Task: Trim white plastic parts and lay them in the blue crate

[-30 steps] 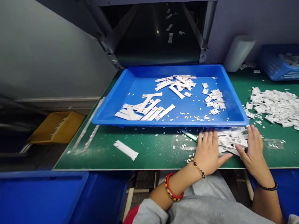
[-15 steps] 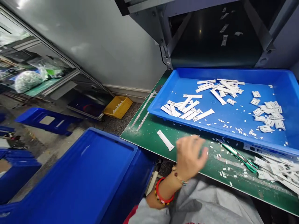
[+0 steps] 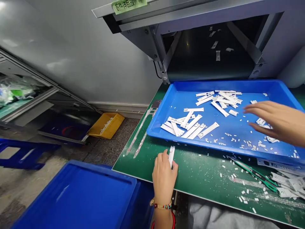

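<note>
The left hand point(image 3: 164, 174) has thumb and fingers drawn narrow around a white strip point(image 3: 171, 155) on the green table point(image 3: 200, 175), just before the blue tray point(image 3: 183, 98). A green-handled tool point(image 3: 249, 170) lies to the right. Above the tray's right side, the right hand point(image 3: 278, 121) hovers, thumb well parted from its fingers, over small white pieces point(image 3: 260, 121). Beyond sits a dark belt point(image 3: 195, 66).

White strip point(image 3: 172, 153), near end hidden

A slim white strip point(image 3: 172, 153) sits between fingers point(image 3: 160, 161).
</note>
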Motion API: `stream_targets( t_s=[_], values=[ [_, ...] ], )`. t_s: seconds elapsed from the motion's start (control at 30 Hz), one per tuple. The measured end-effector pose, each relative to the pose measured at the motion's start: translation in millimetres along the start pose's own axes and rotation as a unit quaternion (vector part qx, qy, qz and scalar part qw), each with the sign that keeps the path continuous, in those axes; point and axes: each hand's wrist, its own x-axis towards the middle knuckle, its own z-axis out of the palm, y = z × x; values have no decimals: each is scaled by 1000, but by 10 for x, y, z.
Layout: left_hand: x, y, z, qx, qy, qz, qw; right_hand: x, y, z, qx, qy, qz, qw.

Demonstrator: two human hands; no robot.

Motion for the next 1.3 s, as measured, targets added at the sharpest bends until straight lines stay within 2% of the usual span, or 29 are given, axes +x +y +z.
stream_targets(
  t_s=[0.1, 0.2, 0.27, 0.37, 0.43, 0.5, 0.57, 0.63, 0.73, 0.83, 0.9, 0.93, 1.07, 1.13, 1.2, 1.3],
  values=[
    [-4, 6, 4, 10, -2, 5, 1000, 631, -122, -142, -6, -46, -42, 998],
    [-22, 27, -9, -20, -8, -2, 1000, 1188, -262, -176, -9, -94, -72, 993],
    [-32, 57, -31, -64, -11, -32, 997, 1382, -322, -167, -16, -105, -74, 992],
    [-30, 167, -77, -200, -42, -109, 973, 1356, -401, -176, -9, -132, -96, 987],
    [-16, 303, -106, -325, -70, -151, 931, 1203, -472, -211, 10, -154, -122, 980],
    [2, 477, -123, -444, -81, -170, 876, 1024, -553, -259, 49, -176, -138, 974],
    [17, 650, -123, -545, -81, -180, 815, 867, -630, -301, 127, -203, -136, 961],
    [24, 786, -108, -633, -91, -194, 744, 748, -693, -328, 229, -238, -120, 936],
    [22, 899, -66, -720, -114, -210, 652, 635, -771, -366, 344, -273, -99, 893],
    [16, 966, -31, -754, -110, -230, 606, 556, -848, -439, 388, -251, -105, 881],
    [25, 1025, -39, -752, -81, -246, 606, 494, -897, -506, 385, -206, -129, 890],
    [36, 1059, -58, -744, -61, -247, 618, 457, -919, -541, 377, -182, -152, 896],
    [132, 1189, -189, -689, -4, -206, 695, 299, -981, -657, 301, -66, -308, 900],
    [185, 1228, -234, -674, 13, -185, 715, 238, -1003, -704, 244, 11, -377, 893],
    [221, 1253, -244, -678, 30, -173, 713, 195, -1022, -750, 198, 61, -422, 883],
    [235, 1286, -228, -697, 35, -173, 694, 152, -1041, -803, 145, 99, -492, 853]
  ],
)
